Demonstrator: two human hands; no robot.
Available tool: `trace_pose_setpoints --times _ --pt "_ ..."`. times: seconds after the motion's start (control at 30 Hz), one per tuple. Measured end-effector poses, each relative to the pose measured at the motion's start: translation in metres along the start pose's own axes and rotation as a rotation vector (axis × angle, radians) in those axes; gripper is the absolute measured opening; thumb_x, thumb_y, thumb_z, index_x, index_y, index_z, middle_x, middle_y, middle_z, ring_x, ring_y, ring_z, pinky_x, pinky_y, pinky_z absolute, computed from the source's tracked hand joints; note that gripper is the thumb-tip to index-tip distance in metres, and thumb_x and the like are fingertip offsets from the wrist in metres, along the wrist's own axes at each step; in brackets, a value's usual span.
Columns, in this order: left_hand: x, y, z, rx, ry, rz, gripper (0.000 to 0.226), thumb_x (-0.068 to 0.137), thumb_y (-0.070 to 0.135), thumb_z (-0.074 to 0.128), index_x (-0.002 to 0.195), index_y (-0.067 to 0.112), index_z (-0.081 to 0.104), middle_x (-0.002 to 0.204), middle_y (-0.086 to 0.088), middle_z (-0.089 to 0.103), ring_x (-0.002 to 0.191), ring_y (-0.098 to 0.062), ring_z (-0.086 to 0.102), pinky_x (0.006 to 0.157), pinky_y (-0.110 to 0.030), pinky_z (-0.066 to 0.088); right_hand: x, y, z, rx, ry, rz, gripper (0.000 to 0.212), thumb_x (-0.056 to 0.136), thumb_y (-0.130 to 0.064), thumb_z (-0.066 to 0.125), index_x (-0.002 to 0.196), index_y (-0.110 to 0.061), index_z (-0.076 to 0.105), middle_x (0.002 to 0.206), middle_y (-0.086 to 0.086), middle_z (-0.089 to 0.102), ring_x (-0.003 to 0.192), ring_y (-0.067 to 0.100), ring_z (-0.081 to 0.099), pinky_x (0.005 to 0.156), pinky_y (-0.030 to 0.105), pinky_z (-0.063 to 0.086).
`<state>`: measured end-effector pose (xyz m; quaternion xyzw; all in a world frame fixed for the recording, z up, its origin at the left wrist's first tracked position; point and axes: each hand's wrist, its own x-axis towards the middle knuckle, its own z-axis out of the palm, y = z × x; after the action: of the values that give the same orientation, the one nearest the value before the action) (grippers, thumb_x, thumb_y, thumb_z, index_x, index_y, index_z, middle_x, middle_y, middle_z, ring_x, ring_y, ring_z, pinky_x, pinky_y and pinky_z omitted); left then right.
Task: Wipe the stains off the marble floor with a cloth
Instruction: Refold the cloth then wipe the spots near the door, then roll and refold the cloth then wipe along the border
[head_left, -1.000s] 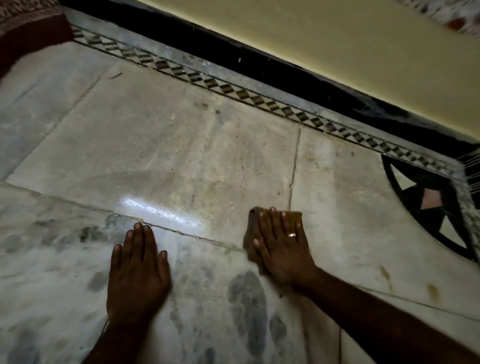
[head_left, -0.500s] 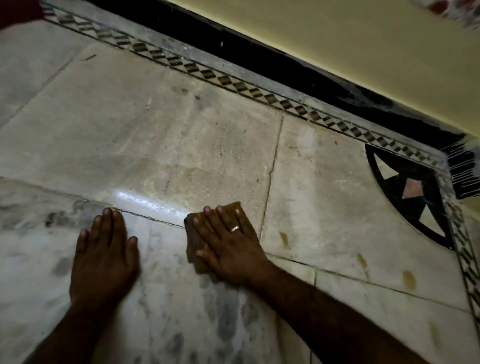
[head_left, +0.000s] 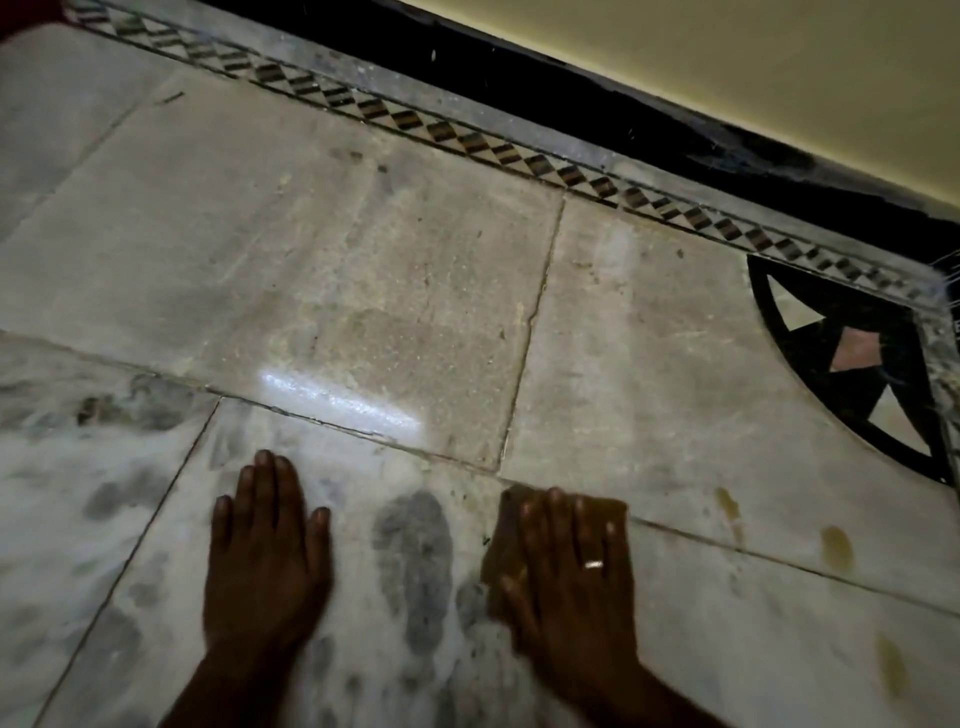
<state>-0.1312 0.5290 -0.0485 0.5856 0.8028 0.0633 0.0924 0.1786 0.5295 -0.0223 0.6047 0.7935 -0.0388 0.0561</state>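
Observation:
My right hand (head_left: 571, 577), a ring on one finger, lies flat on a small brown cloth (head_left: 501, 540) and presses it to the marble floor (head_left: 363, 291) just below a tile joint. The cloth shows only at the fingertips and left of the hand. My left hand (head_left: 267, 551) rests flat on the floor, fingers together, holding nothing. Yellowish stains (head_left: 836, 545) mark the tiles to the right of the cloth, with another stain (head_left: 891, 670) lower down. Both hands are slightly blurred.
A patterned inlay border (head_left: 467, 140) runs along a black skirting (head_left: 571, 88) under a yellow wall (head_left: 727, 67). A black corner inlay (head_left: 857, 358) lies at the right. Grey veining (head_left: 415, 551) darkens the near tiles. A light glare (head_left: 337, 400) shines on the floor.
My right hand has slid the cloth to the right and towards me, across the tile joint. My left hand stays planted on the floor. The view has shifted a little.

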Motion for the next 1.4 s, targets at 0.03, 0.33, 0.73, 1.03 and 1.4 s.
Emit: trace_pose_setpoints --times 0.03,0.33,0.73,1.03,1.4 --pt "-0.004 0.011 0.002 -0.002 -0.006 0.029 0.071 0.101 0.043 0.024 0.158 0.001 0.02 0.167 -0.016 0.018 0.153 -0.031 0.024 0.125 -0.05 0.014 -0.002 -0.013 -0.001 0.009 0.006 -0.058 0.075 0.1 -0.059 0.037 0.163 -0.022 0.024 0.17 0.013 0.025 0.157 0.036 0.022 0.121 0.061 0.019" --pt "-0.038 0.112 0.023 -0.039 -0.091 0.189 0.07 0.101 0.042 0.027 0.156 -0.002 0.026 0.165 -0.021 0.023 0.152 -0.034 0.026 0.123 -0.049 0.018 0.097 0.005 -0.009 0.102 0.077 -0.178 0.065 0.104 -0.059 0.036 0.163 -0.032 0.024 0.17 0.005 0.027 0.158 0.03 0.02 0.125 0.06 0.019" --pt "-0.052 0.13 0.014 -0.015 -0.247 0.277 0.078 0.097 0.054 0.019 0.158 0.005 0.018 0.167 -0.011 0.015 0.153 -0.028 0.02 0.12 -0.055 0.025 0.011 0.09 -0.003 0.11 0.094 0.333 0.066 0.105 -0.054 0.033 0.163 -0.024 0.024 0.17 0.011 0.025 0.155 0.036 0.027 0.122 0.064 0.024" --pt "-0.09 0.203 0.013 0.019 -0.421 0.681 0.064 0.108 0.045 0.013 0.147 0.008 0.047 0.151 -0.014 0.05 0.135 -0.031 0.053 0.115 -0.029 0.011 -0.068 0.046 -0.004 0.203 0.064 0.422 0.07 0.095 -0.052 0.042 0.155 -0.015 0.044 0.16 0.019 0.044 0.147 0.039 0.043 0.118 0.06 0.024" --pt "-0.087 0.251 -0.02 -0.426 -0.479 0.394 0.066 0.08 0.071 0.05 0.103 0.011 0.066 0.096 -0.003 0.067 0.083 -0.016 0.061 0.071 -0.031 0.044 -0.128 0.15 -0.024 0.595 0.078 0.392 0.05 0.086 -0.004 0.053 0.133 -0.015 0.067 0.143 0.016 0.058 0.119 0.041 0.062 0.101 0.043 0.049"
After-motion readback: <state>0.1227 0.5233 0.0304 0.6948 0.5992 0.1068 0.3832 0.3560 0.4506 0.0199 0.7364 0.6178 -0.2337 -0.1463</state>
